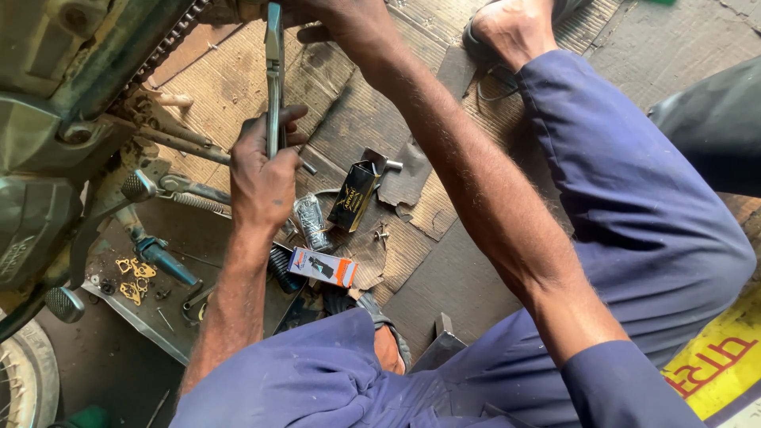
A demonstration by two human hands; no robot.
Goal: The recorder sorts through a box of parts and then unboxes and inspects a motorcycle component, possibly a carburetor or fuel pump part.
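Note:
My left hand [263,170] is closed around the lower end of a long steel wrench [274,71] that stands almost upright in front of me. My right hand [341,20] reaches up to the top of the view, near the wrench's head and the drive chain [162,51] of a motorcycle [55,119]; its fingers are cut off by the frame edge. The motorcycle's engine and footpeg [136,186] fill the left side.
Flattened cardboard [357,111] covers the floor. On it lie a black and gold small box [353,196], a white and orange box [323,266], a foil-wrapped part [311,222], and brass bits on a metal tray [135,279]. My sandalled foot [515,28] rests top right.

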